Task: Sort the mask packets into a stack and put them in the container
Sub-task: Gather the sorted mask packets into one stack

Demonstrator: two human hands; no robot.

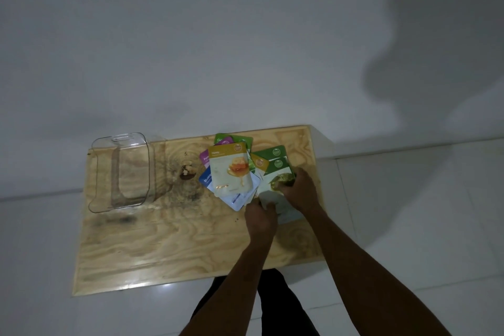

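Head view: two hands (260,217), one container (122,172).

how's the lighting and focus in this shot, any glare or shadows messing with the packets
Head view: dim and soft throughout; a big shadow falls on the wall at upper right; mild glare on the honey packet and the clear container; small print is unreadable; wide-angle lens bends the table edges.

Bare room: white wall (191,35), tiled floor (409,226), low plywood table (163,240).
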